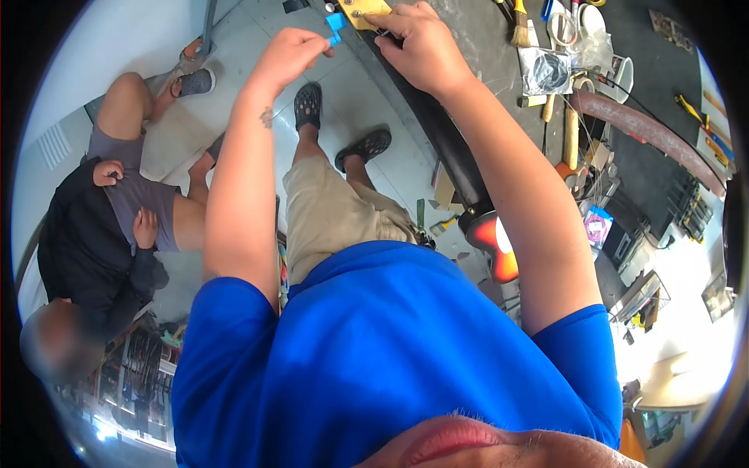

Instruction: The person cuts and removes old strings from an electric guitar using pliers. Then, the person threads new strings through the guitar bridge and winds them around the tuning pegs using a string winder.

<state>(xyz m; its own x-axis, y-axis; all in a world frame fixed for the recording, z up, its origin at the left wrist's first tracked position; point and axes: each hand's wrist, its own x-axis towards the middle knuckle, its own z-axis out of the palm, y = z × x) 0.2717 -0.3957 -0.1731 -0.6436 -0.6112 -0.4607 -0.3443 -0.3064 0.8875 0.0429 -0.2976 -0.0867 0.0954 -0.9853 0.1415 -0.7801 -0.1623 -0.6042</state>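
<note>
At the upper centre, the guitar's pale headstock (365, 11) with metal tuning posts shows beside its long black neck (446, 156). My left hand (295, 56) is closed on a small blue tool (336, 23), which reaches the headstock's left edge. Over the right side of the headstock, where it meets the neck, is my right hand (421, 48). Its index finger points across the headstock, and its thumb is bent near the neck. What its fingers pinch is too small to make out. Part of the guitar's red and orange body (495, 246) shows below my right forearm.
A dark workbench (488, 58) on the right holds a brush (520, 25), a plastic packet (546, 72), hammers, cables and several other tools. A curved brown padded piece (640, 129) lies farther right. Another person in dark clothes (86, 226) sits at the left.
</note>
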